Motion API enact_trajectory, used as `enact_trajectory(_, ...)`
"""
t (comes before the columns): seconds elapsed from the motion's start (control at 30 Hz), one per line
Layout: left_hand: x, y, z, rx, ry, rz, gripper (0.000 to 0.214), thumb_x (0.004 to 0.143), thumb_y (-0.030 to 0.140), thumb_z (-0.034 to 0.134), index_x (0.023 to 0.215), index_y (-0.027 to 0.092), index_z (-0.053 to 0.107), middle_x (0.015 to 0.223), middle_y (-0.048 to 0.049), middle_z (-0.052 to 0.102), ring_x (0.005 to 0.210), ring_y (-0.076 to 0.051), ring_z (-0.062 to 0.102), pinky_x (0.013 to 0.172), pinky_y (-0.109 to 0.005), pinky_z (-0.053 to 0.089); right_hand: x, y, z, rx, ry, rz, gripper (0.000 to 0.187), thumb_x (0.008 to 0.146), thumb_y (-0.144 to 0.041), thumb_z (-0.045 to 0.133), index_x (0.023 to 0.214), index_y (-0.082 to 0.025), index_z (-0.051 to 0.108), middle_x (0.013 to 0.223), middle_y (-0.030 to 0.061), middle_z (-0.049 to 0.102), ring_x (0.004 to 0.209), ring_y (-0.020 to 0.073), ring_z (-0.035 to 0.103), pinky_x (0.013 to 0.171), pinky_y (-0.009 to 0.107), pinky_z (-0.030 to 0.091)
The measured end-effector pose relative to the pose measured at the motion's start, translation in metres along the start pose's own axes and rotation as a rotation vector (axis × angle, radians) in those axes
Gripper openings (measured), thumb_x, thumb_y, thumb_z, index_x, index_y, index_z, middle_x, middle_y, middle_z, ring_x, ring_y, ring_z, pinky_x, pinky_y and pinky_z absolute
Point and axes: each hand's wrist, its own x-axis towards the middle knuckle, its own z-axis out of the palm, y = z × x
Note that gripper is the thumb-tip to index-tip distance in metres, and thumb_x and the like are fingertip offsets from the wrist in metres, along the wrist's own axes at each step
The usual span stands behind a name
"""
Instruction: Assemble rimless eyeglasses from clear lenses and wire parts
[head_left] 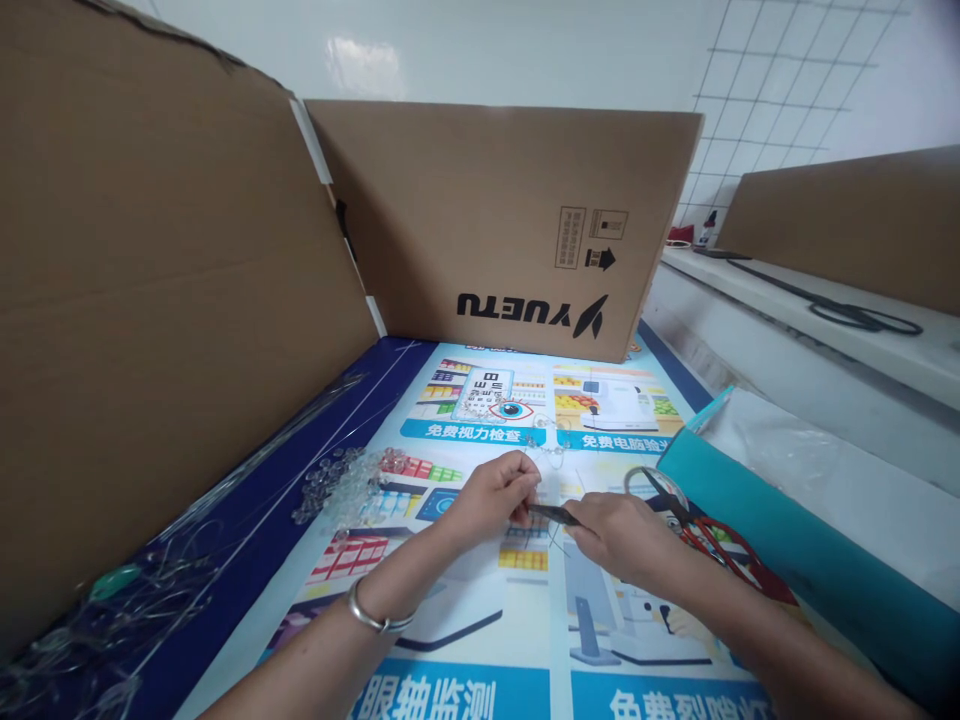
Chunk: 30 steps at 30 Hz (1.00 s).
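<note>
My left hand (pixel 499 490) is closed in a pinch, and whatever is between its fingertips is too small to make out. Wrapped in my right hand (pixel 619 530) is a dark pair of pliers (pixel 553 513), whose tapered jaws point left and reach the left fingertips. A thin wire or thread (pixel 555 545) hangs just below the jaws. Clear beads (pixel 341 485) lie in a loose heap left of my left hand, with a few pinkish beads (pixel 394 459) at its edge. Beyond my hands lies a strand of clear beads (pixel 553 450).
Red-handled scissors (pixel 716 545) and a round roll (pixel 637 480) lie beside my right forearm. A teal box (pixel 795 540) with clear plastic inside stands at right. Cardboard panels (pixel 495 200) wall the back and left. Tangled clear strands (pixel 142 590) lie at left.
</note>
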Motion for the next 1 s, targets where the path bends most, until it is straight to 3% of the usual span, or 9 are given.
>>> enact_trajectory(0.37, -0.002, 0.001, 0.001, 0.025, 0.017, 0.018, 0.018, 0.081, 0.036, 0.050, 0.078, 0.018, 0.051, 0.067, 0.0013, 0.061, 0.046, -0.009, 0.058, 0.045, -0.017, 0.041, 0.002, 0.014, 0.005, 0.404, -0.100, 0.026, 0.024, 0.084, -0.030, 0.043, 0.066, -0.017, 0.053, 0.062, -0.0011, 0.055, 0.057, 0.0108, 0.048, 0.051, 0.021, 0.026)
enact_trajectory(0.6, -0.003, 0.003, 0.002, -0.009, 0.004, 0.043, 0.018, 0.082, 0.036, 0.050, 0.078, 0.018, 0.051, 0.067, 0.0011, 0.060, 0.048, -0.009, 0.058, 0.047, -0.019, 0.044, 0.000, 0.018, 0.009, 0.876, -0.256, 0.137, 0.028, 0.083, -0.035, 0.044, 0.068, -0.015, 0.057, 0.055, -0.0017, 0.054, 0.051, 0.0099, 0.053, 0.047, 0.018, 0.034)
enact_trajectory(1.0, -0.005, 0.005, 0.004, -0.059, 0.002, 0.076, 0.018, 0.082, 0.035, 0.050, 0.079, 0.017, 0.052, 0.070, -0.0001, 0.061, 0.053, -0.011, 0.060, 0.051, -0.022, 0.047, 0.003, 0.020, 0.002, 1.124, -0.376, 0.218, 0.038, 0.079, -0.048, 0.051, 0.069, -0.012, 0.062, 0.052, 0.0005, 0.058, 0.041, 0.0065, 0.048, 0.041, 0.017, 0.034)
